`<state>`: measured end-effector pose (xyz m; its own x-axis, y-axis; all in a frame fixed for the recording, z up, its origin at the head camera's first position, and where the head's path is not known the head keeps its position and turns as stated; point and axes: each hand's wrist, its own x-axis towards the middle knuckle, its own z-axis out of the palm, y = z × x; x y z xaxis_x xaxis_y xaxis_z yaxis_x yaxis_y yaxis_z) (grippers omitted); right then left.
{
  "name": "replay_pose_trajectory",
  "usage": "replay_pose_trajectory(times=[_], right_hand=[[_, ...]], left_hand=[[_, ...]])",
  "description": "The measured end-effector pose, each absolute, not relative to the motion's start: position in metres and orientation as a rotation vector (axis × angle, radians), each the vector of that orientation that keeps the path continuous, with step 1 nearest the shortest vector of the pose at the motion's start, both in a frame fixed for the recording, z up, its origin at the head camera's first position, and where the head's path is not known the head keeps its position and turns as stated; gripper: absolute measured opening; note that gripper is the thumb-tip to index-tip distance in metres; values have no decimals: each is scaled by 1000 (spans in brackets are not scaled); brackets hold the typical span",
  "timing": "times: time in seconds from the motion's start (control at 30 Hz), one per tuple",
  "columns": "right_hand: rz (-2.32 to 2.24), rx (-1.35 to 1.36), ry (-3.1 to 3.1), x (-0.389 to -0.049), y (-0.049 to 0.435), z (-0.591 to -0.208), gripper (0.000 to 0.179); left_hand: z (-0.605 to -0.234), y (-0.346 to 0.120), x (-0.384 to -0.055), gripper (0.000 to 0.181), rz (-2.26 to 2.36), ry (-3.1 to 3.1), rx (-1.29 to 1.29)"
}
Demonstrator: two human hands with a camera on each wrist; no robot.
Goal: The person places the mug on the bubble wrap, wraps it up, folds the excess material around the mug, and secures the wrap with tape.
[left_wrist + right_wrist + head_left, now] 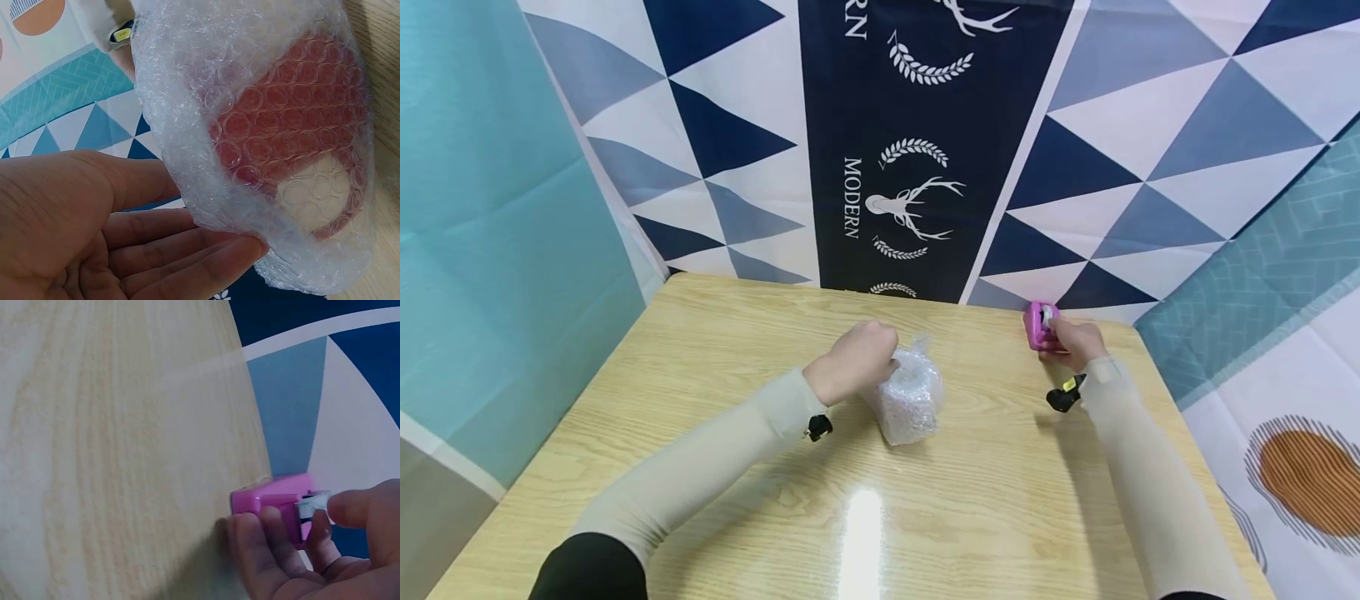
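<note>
My left hand (856, 360) grips the top edge of a bubble-wrapped bundle (913, 410) standing at the middle of the table. Through the clear bubble wrap (169, 119) in the left wrist view, a red and cream item (287, 112) shows; its kind is blurred by the bubbles. At the table's far right edge, my right hand (1078, 342) holds a small pink tape dispenser (1033, 330). In the right wrist view, thumb and index finger pinch at the whitish tape roll (312, 505), while other fingers touch the pink body (275, 495).
The light wooden table (737, 500) ends at a patterned cloth backdrop (730, 167) behind and to the right. A teal cloth (490, 208) hangs on the left. Small black wrist devices (1064, 395) are strapped under both cuffs.
</note>
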<state>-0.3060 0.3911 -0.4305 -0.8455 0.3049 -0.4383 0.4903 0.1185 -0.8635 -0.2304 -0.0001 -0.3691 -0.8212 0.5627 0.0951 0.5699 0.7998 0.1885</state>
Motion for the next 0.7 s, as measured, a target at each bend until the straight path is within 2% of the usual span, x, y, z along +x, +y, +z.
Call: replay_pose_trajectory(times=[0.3, 0.5, 0.7], right_hand=[[-1881, 857, 2217, -302, 386, -436, 40], [-1923, 869, 2185, -297, 389, -435, 18], [-2036, 898, 2123, -287, 392, -438, 19]], left_hand=[[-370, 1, -229, 17, -342, -2955, -929], [-371, 3, -228, 17, -343, -2953, -944], [-369, 4, -226, 19, -336, -2991, -930]])
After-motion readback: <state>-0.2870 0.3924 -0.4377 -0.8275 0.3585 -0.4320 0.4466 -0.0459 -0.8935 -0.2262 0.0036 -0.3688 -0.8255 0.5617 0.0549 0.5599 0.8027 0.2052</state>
